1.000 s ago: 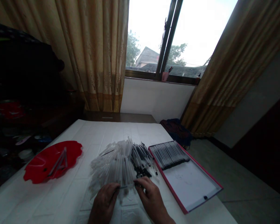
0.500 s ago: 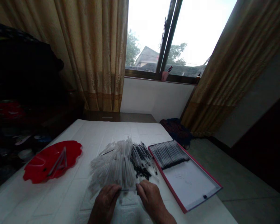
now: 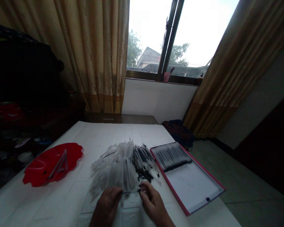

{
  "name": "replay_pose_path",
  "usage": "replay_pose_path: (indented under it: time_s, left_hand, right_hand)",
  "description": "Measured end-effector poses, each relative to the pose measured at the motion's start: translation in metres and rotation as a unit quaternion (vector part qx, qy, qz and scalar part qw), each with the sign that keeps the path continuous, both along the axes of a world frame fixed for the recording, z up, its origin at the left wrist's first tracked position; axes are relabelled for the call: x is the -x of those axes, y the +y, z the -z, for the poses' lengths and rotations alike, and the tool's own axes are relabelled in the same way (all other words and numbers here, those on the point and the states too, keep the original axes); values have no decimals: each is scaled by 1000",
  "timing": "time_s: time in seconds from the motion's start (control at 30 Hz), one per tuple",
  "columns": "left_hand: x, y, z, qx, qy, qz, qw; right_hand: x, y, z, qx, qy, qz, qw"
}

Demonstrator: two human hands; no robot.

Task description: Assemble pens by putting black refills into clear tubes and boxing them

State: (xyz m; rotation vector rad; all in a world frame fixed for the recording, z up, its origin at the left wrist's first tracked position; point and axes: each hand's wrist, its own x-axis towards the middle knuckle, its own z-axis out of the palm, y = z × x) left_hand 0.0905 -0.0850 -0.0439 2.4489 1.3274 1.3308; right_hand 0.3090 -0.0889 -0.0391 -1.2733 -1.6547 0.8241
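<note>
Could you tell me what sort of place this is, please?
Probably a home room used for small assembly work: curtained window, white table, a heap of clear pens, and a red-edged tray of lined-up pens.

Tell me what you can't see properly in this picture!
Head view, things I can't make out:
The near ends of the clear pen tubes: covered by the left hand and right hand.
The thin tube between the hands: too small to tell if it is held.
The clutter on the left: too dark.
The pink cup's contents: too small.
The white table's near edge: cut off by the picture's bottom edge.
</note>
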Motion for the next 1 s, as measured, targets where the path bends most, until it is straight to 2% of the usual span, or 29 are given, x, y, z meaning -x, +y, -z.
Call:
replay_pose_path:
  time_s: [0.17, 0.4, 0.6, 0.83, 1.0]
  left_hand:
    - [1, 1, 2, -3, 7, 8, 1000]
    - [0, 1, -2, -11, 24, 8, 1000]
    - [-2, 0, -6, -13, 9, 16, 1000]
    - [0, 1, 0, -8, 8, 0, 1000]
    - [1, 1, 3, -3, 13, -6, 1000]
  right_hand:
    - [1, 2, 4, 2, -2, 1, 1000]
    - [6, 8, -2, 2, -103, 31, 994]
    - [6, 11, 2, 42, -43, 19, 998]
    - [-3, 8, 8, 48, 84, -24, 995]
    - [-2, 8, 3, 18, 50, -11, 999]
